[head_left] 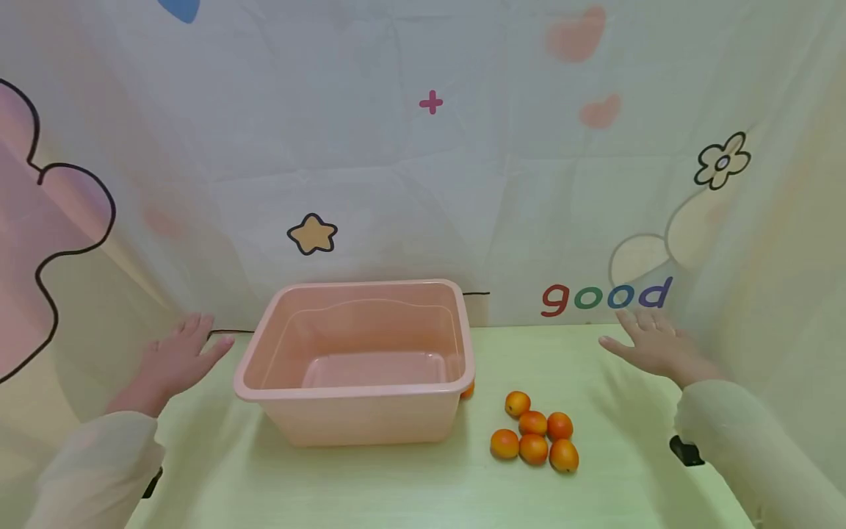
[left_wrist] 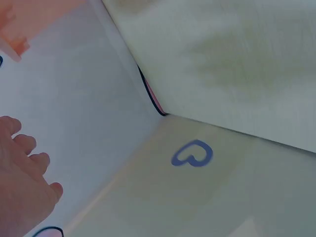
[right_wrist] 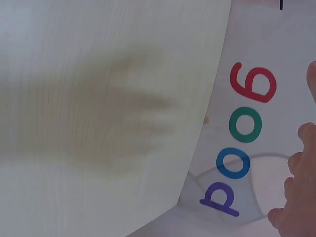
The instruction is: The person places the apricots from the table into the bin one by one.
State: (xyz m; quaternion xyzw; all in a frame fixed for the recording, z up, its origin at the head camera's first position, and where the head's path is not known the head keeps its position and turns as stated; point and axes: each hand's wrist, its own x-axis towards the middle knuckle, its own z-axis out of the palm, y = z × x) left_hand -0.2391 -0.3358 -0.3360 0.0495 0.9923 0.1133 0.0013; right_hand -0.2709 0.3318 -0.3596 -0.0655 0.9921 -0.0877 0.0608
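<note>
A pink plastic basin (head_left: 370,415) stands on the pale table, left of the middle in the head view. Several small orange fruits (head_left: 533,449) lie in a loose cluster to its right, and another orange fruit (head_left: 468,391) is partly hidden behind the basin's right side. My left hand (head_left: 177,358) hovers left of the basin with its fingers spread, holding nothing. On the far right my right hand (head_left: 657,345) is held above the table, fingers extended and apart from the fruits. In the right wrist view, that hand's shadow falls on the tabletop.
A printed cloth (head_left: 396,184) hangs behind and beside the table (head_left: 363,485), with a star, hearts and the word "good". The table's back edge meets this cloth. A dark strap piece (head_left: 687,451) shows under the right sleeve.
</note>
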